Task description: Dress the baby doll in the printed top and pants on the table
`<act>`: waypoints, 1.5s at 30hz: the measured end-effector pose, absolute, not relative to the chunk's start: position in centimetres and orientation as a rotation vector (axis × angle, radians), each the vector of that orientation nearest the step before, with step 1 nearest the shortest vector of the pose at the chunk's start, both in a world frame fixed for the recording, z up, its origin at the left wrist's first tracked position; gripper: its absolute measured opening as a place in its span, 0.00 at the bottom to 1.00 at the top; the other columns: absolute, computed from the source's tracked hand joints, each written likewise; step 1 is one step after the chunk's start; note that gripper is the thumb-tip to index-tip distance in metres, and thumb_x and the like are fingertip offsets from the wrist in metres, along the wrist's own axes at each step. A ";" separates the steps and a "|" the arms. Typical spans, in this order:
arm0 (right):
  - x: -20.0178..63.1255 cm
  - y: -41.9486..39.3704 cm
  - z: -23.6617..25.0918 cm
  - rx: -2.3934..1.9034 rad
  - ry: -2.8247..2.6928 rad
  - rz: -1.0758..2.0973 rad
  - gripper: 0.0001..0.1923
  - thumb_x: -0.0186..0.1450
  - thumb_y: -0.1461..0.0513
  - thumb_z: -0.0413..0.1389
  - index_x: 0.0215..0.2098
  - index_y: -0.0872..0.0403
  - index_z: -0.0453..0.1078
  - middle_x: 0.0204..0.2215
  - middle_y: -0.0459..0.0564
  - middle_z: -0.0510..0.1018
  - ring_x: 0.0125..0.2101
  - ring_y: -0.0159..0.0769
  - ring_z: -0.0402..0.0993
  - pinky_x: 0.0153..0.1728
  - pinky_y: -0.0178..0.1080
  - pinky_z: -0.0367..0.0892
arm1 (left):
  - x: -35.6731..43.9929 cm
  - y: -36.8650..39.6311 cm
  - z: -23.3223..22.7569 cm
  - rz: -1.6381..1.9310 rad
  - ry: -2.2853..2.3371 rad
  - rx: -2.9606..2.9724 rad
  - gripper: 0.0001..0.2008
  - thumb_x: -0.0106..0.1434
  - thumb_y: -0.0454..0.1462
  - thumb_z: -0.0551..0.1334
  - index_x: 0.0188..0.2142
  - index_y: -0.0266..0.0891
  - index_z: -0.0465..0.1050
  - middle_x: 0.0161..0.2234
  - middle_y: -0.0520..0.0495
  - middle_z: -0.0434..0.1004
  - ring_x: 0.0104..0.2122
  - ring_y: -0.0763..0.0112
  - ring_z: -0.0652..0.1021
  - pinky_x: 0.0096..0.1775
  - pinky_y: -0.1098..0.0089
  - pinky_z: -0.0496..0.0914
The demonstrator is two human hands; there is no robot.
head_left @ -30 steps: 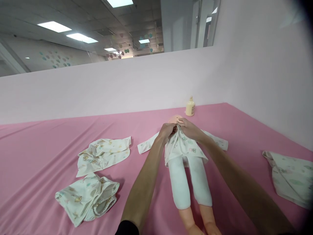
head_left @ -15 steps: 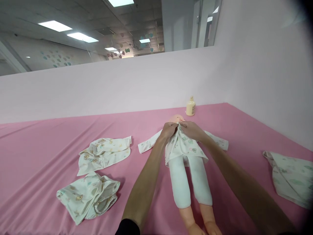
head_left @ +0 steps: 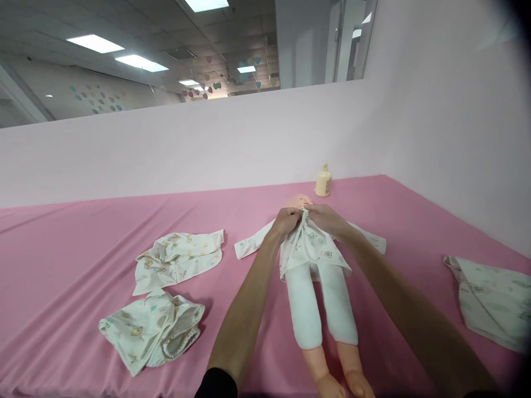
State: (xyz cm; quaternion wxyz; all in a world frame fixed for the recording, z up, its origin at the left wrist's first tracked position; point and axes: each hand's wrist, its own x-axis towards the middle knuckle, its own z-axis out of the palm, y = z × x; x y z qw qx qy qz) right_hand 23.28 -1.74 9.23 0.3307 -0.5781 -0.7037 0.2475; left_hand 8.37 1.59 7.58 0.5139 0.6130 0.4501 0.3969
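Observation:
A baby doll (head_left: pixel 321 301) lies on its back on the pink sheet (head_left: pixel 83 249), feet toward me, wearing white leggings and a cream printed shirt (head_left: pixel 311 249). Its head (head_left: pixel 299 199) shows just beyond my fingers. My left hand (head_left: pixel 286 220) and my right hand (head_left: pixel 326 218) meet at the doll's neck, both pinching the shirt's collar edges together. The shirt's sleeves spread out flat to either side.
Two crumpled printed baby garments (head_left: pixel 176 260) (head_left: pixel 151 329) lie to the left. Another printed cloth (head_left: pixel 489 301) lies at the right edge. A small cream bottle (head_left: pixel 323 181) stands by the pale pink wall behind the doll's head.
Both hands stay at the collar with only small finger shifts. The view has drifted slightly; the doll and cloths have not moved.

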 end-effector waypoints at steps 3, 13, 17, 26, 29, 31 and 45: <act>23.2 -2.2 8.8 -1.589 -1.828 0.562 0.13 0.63 0.60 0.50 0.44 0.55 0.69 0.43 0.55 0.76 0.43 0.42 0.71 0.41 0.38 0.65 | 7.6 0.6 7.9 0.930 1.107 1.569 0.04 0.56 0.35 0.62 0.27 0.36 0.72 0.23 0.51 0.69 0.23 0.75 0.67 0.28 0.73 0.59; 20.7 -5.3 7.5 -1.862 -1.976 0.240 0.16 0.62 0.56 0.52 0.45 0.56 0.63 0.47 0.60 0.71 0.47 0.51 0.68 0.41 0.43 0.62 | 6.2 -5.0 7.7 0.517 1.466 2.347 0.13 0.58 0.36 0.58 0.44 0.39 0.68 0.46 0.38 0.70 0.47 0.54 0.71 0.41 0.64 0.65; 20.4 -5.3 7.4 -1.890 -1.994 0.101 0.12 0.64 0.62 0.47 0.45 0.58 0.63 0.45 0.62 0.73 0.46 0.51 0.70 0.41 0.43 0.61 | 7.1 -6.2 6.5 0.581 1.642 2.532 0.13 0.64 0.36 0.53 0.48 0.38 0.67 0.48 0.38 0.70 0.48 0.54 0.70 0.44 0.61 0.65; 24.2 -3.5 8.0 -1.890 -1.913 0.304 0.06 0.60 0.62 0.50 0.36 0.53 0.64 0.37 0.53 0.75 0.38 0.42 0.71 0.33 0.37 0.59 | 5.8 -4.3 5.4 0.814 1.722 2.343 0.18 0.69 0.34 0.48 0.57 0.41 0.64 0.46 0.42 0.75 0.44 0.62 0.75 0.43 0.66 0.65; 24.8 -3.2 8.7 -1.893 -1.910 0.296 0.05 0.59 0.61 0.51 0.26 0.52 0.58 0.27 0.48 0.71 0.28 0.36 0.66 0.27 0.37 0.53 | 6.2 -4.1 5.6 0.880 1.712 2.326 0.18 0.71 0.39 0.48 0.56 0.44 0.66 0.48 0.42 0.73 0.44 0.63 0.75 0.43 0.66 0.66; 24.9 -3.2 9.1 -1.879 -1.909 0.301 0.09 0.59 0.62 0.51 0.23 0.52 0.55 0.23 0.46 0.68 0.25 0.34 0.62 0.25 0.36 0.51 | 6.8 -4.3 5.8 0.814 1.758 2.376 0.19 0.72 0.46 0.47 0.51 0.43 0.71 0.47 0.42 0.72 0.45 0.60 0.74 0.43 0.65 0.66; 24.7 -3.4 9.7 -1.820 -1.963 0.336 0.13 0.57 0.64 0.49 0.19 0.51 0.48 0.18 0.44 0.58 0.21 0.32 0.55 0.24 0.37 0.48 | 7.6 -5.2 6.2 0.516 1.987 2.468 0.14 0.71 0.40 0.48 0.45 0.39 0.70 0.46 0.40 0.72 0.46 0.61 0.73 0.38 0.67 0.66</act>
